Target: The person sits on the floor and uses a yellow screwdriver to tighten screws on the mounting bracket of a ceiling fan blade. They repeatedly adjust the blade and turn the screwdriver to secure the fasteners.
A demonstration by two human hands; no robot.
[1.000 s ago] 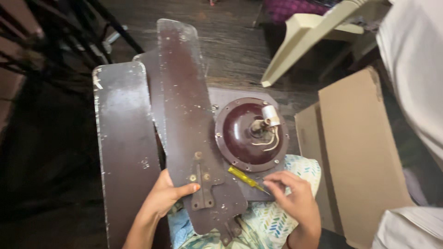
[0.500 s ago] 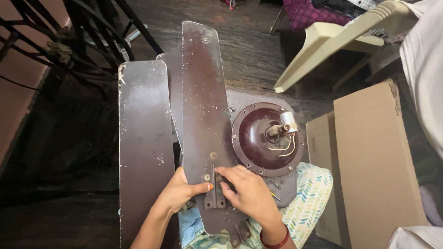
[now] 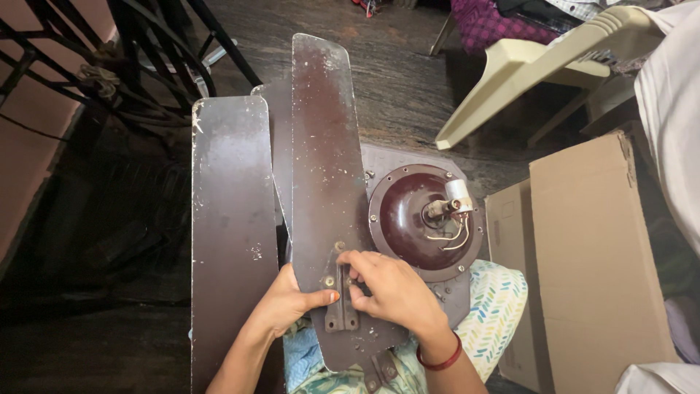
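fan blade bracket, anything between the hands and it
Nothing visible is in the way. The right hand already has its fingers on the metal bracket bolted to the fan blade, and the left hand grips the blade's edge, thumb beside the bracket.

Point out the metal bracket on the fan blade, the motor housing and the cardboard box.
metal bracket [image 3: 340, 310]: head view, lower strip below the fingers.
motor housing [image 3: 405, 219]: head view, brown dome left of the shaft.
cardboard box [image 3: 594, 255]: head view, broad top face.

Lighting: dim room, daylight from upper right; floor [image 3: 87, 292] at left in deep shadow; centre sharp, slight edge distortion.
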